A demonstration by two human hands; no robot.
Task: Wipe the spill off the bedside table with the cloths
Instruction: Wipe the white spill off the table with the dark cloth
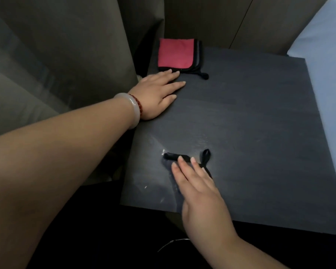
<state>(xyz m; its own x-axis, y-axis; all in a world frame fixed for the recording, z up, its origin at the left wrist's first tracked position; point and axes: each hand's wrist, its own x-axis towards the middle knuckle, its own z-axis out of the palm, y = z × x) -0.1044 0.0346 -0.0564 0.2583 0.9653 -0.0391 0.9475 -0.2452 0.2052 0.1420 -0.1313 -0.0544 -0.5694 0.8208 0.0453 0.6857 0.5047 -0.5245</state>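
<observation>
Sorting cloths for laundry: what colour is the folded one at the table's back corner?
Pinkish-red folded cloth, black-edged; head view.

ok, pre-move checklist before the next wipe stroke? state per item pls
1. Right hand flat on the dark cloth: ok.
2. Cloth over the wet patch: ok, wet sheen shows beside it.
3. Spill cleared: not ok, streaks and droplets remain near the front edge.
4. Left hand braced flat on the bedside table: ok.
5. Spare pink cloth stack in the far corner, out of the wipe path: ok.
6. Cloth saturation: cannot tell.
</observation>
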